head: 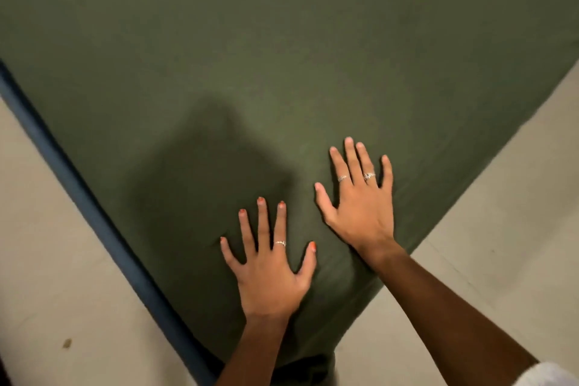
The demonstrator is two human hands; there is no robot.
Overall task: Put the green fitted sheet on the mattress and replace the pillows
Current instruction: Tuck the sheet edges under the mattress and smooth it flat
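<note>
The green fitted sheet (282, 41) lies smooth over the mattress and fills most of the head view, with one corner of the bed pointing toward me. My left hand (269, 266) presses flat on the sheet near that corner, fingers spread. My right hand (360, 200) lies flat a little farther in and to the right, fingers straight and spread as well. No pillows are in view.
A blue bed frame edge (94, 207) runs along the left side of the mattress. Pale floor (47, 260) shows on the left of the bed, and the same floor (501, 229) on the right. A dark shadow falls on the sheet above my left hand.
</note>
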